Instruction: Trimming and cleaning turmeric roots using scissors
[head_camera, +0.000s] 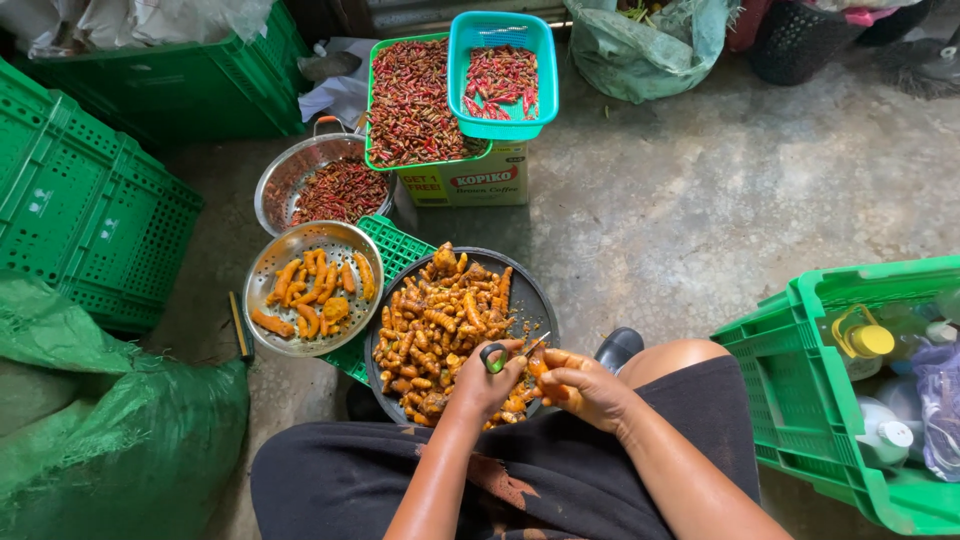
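1. 2 bare hands are working over the person's lap, just above the near rim of a dark round tray (535, 290) heaped with orange turmeric roots (440, 315).
2. Left hand (487, 380) is gripping a small tool with a green ring handle (493, 358); its thin metal tip is pointing right, toward the other hand (whether it is scissors or a knife, I cannot tell).
3. Right hand (590, 385) is closing its fingers around 1 turmeric piece (540, 368), holding it at the tray's near edge, and the tool's tip is sitting just beside that piece.
4. Left of the tray, a metal colander (262, 300) is holding about 10 cleaner orange roots, and it is resting near a flat green crate lid (395, 240).
5. Farther off, a second colander (285, 175), a green basket (372, 100) and a teal basket (502, 127) are holding red chillies; the baskets are sitting on a cardboard box (470, 185).
6. Big green crates are standing at both sides, the right 1 (790, 380) holding bottles.
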